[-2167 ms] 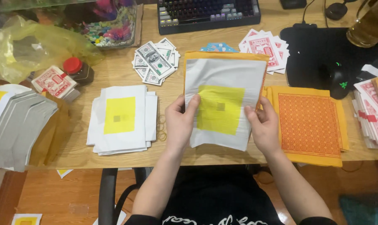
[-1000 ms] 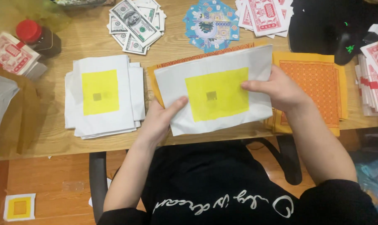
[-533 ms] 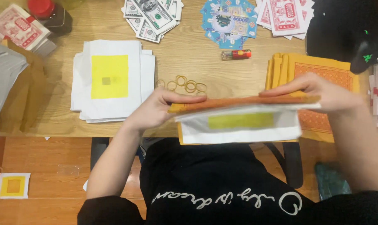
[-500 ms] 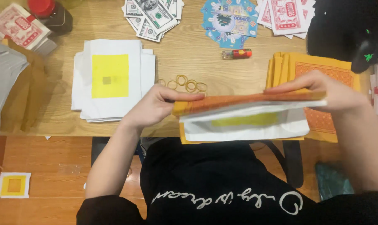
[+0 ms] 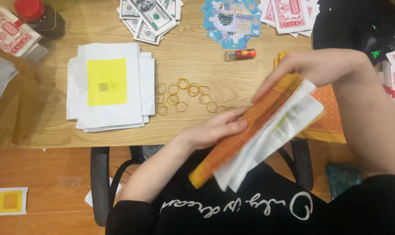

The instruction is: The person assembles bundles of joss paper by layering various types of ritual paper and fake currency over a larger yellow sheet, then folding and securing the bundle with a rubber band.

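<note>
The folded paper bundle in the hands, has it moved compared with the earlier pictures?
Yes. The folded paper bundle, earlier level along the desk edge, now tilts, its near end dropped toward the lap, held by the left hand and right hand.

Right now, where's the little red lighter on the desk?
In the head view the lighter lies flat on the wooden desk, upper centre, just below the blue paper stack and above the scattered rubber bands, left of the right hand.

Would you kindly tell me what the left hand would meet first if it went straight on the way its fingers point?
The left hand already touches the folded paper bundle; its fingers point right into the bundle's orange face, so that comes first.
</note>
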